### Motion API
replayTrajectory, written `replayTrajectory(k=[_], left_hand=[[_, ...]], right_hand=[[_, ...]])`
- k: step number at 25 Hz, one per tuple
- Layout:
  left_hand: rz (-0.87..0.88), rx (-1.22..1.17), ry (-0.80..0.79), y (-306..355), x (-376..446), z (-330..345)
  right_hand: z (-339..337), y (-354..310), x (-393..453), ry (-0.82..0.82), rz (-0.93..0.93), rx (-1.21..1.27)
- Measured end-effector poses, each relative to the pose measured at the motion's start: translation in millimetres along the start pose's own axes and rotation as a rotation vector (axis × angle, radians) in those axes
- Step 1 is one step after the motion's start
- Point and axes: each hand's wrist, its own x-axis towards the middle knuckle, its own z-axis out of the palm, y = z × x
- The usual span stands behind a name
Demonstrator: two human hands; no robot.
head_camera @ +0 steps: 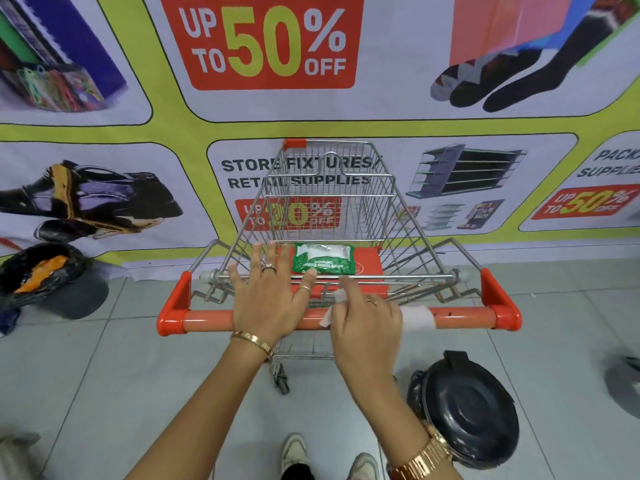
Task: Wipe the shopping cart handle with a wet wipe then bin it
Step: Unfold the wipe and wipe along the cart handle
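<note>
A metal shopping cart faces me with its orange handle (207, 320) running across the middle of the view. My right hand (367, 320) lies over the handle, closed on a white wet wipe (417, 317) that wraps the bar and shows on both sides of the hand. My left hand (268, 299) hovers flat above the handle's left half, fingers spread, holding nothing. A green pack of wipes (323, 259) rests on the cart's orange child seat (369, 261). A black lidded bin (472, 410) stands on the floor at my lower right.
A printed sale banner (270, 43) covers the wall right behind the cart. An open black bin with a bag and orange rubbish (38, 271) stands at the left by the wall. My shoes (294, 452) show at the bottom on the grey tiled floor.
</note>
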Motion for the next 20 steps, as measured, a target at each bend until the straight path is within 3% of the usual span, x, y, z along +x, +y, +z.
replayTrajectory(k=[5, 9, 15, 20], left_hand=[[-0.024, -0.035, -0.002, 3, -1, 0], [-0.009, -0.007, 0.024, 2, -2, 3], [-0.015, -0.011, 0.017, 1, -4, 0], [-0.018, 0.006, 0.018, 3, -6, 0]], right_hand=[[-24, 34, 9, -0.005, 0.074, 0.002], [-10, 10, 1, -0.052, 0.029, -0.052], [-23, 17, 3, -0.104, 0.032, 0.196], [-22, 9, 2, -0.135, 0.02, 0.182]])
